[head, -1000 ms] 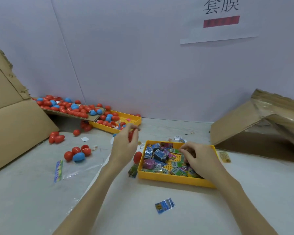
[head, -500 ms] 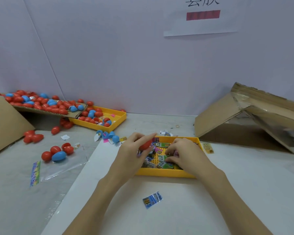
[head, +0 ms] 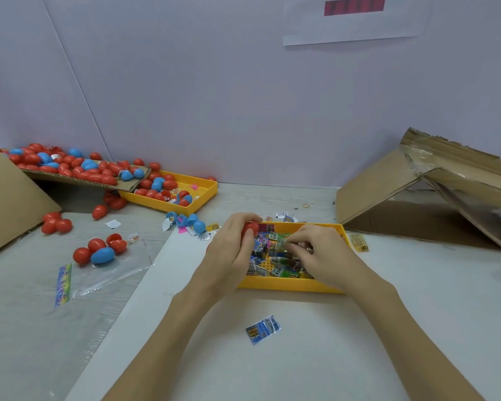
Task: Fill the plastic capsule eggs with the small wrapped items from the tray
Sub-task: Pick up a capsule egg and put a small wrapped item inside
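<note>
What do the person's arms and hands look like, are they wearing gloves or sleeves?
No gloves and no sleeves show. Both forearms are bare from the bottom of the picture up to the wrists. The left hand and the right hand are bare too. No watch, bracelet or ring can be seen on them. The fingernails that show look short and plain.

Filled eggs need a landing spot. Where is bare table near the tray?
Free: right of the tray, up to the cardboard box, and in front, around the lone packet. Crowded: left, with eggs on a plastic bag.
</note>
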Demonstrator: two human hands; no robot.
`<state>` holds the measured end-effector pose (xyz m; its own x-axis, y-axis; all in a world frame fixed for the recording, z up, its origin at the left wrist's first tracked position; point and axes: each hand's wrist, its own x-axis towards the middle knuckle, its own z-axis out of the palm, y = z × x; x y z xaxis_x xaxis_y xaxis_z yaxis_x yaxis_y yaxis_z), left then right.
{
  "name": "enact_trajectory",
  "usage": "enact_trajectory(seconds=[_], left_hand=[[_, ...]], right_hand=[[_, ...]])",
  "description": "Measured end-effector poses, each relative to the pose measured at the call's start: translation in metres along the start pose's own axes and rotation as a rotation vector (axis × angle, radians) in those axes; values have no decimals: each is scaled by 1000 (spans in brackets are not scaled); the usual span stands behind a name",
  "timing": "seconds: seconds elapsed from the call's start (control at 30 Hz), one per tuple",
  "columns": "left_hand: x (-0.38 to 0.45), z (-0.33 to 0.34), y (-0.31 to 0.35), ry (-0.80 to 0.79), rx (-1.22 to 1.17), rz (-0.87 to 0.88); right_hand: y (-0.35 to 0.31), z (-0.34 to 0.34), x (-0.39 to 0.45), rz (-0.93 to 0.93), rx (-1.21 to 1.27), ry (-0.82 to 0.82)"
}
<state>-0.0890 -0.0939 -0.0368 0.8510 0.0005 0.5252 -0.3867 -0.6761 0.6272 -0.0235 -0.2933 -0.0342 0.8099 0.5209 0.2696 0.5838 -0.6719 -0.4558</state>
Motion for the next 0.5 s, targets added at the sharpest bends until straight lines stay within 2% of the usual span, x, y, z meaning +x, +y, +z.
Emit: enact_trajectory(seconds=[0.1,0.2,0.37,0.5], left_hand=[[0,0,4,18,-67,-9],[-1,3,3,-3,-11,43],[0,7,1,-1,3,106],[2,4,5,95,-182,-126]], right_hand=[[-2,-1,-1,7,60,-47],[-10,-3,-4,-17,176,-45],[-13,-1,-4,-24,198,-17],[-14,-6,-4,89,492,57]])
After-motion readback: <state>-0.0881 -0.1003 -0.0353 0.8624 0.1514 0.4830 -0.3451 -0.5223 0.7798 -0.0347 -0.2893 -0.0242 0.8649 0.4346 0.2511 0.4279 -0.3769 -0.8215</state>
